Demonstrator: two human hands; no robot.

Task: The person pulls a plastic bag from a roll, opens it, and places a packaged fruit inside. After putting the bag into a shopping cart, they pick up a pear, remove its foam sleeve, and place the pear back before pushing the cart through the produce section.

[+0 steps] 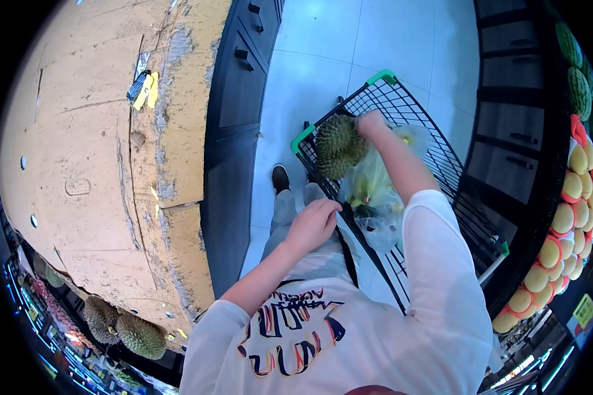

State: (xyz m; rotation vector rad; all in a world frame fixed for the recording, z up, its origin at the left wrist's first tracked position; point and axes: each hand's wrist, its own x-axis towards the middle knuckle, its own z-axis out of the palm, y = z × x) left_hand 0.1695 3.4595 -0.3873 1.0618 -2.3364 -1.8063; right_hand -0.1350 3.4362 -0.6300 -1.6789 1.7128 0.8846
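A large spiky green durian (339, 146) lies in the left part of a black wire shopping cart (435, 141) with green corners. My right hand (371, 124) is at the durian's upper right side, its fingers hidden behind the hand and the fruit. Clear plastic bags (369, 187) with green and yellow produce sit in the cart beside the durian, below my right forearm. My left hand (316, 222) is near the cart's near edge, in front of my body, with its fingers bent together; whatever it holds, if anything, cannot be made out.
A cardboard-covered counter (85, 131) over dark drawers (234, 99) stands at the left, with yellow and dark gloves (143, 90) on it. More durians (138, 336) lie at lower left. Netted yellow fruit (563, 217) and watermelons (580, 92) line the right. A shoe (281, 178) shows beside the cart.
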